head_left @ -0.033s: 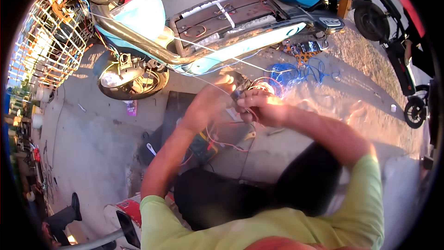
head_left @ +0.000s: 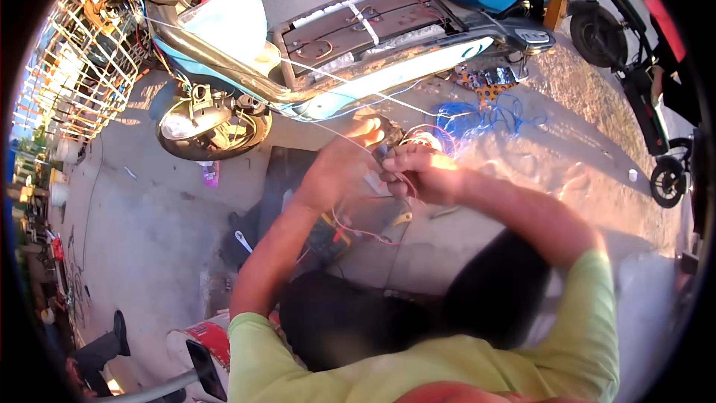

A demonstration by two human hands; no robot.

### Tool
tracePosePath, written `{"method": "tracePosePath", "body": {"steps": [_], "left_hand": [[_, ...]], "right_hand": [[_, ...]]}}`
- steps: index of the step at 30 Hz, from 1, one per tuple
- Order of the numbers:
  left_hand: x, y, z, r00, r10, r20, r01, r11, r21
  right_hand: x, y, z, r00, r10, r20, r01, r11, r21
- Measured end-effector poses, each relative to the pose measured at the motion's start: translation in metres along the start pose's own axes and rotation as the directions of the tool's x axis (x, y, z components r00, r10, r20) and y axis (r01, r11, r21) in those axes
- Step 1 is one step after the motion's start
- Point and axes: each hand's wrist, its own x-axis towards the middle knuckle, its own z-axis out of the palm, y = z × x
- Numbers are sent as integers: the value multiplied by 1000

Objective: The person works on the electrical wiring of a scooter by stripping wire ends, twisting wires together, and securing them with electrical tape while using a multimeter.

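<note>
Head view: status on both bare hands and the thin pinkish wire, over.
Right bare hand pinches thin pinkish wire; left bare hand close by, grip unclear. Wire loops nearer the body. Tangled blue strands lie ahead, rightward, apart from both hands.

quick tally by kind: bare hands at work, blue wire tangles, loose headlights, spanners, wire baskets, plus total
Hands: 2 (left hand, right hand)
Blue wire tangle: 1
Headlight: 1
Spanner: 1
Basket: 1
Total: 6
</note>
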Motion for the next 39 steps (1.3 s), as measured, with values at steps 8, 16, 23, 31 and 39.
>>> {"method": "tracePosePath", "body": {"steps": [8,16,23,31,39], "left_hand": [[11,-6,-10,988,113,101,-123,987,102],[-3,22,5,968,-200,-149,241,906,348],[-8,11,-6,929,-319,-190,355,912,204],[-3,5,-2,960,-160,-231,261,810,525],[-11,-13,-9,927,-196,-321,285,922,261]], "right_hand": [[1,4,2,999,19,26,-17,999,-48],[11,2,12,971,-114,-211,-5,870,-493],[13,10,16,853,-520,49,218,268,-938],[12,9,-6,757,-605,247,317,9,-948],[16,5,-1,827,-530,188,264,71,-962]]}}
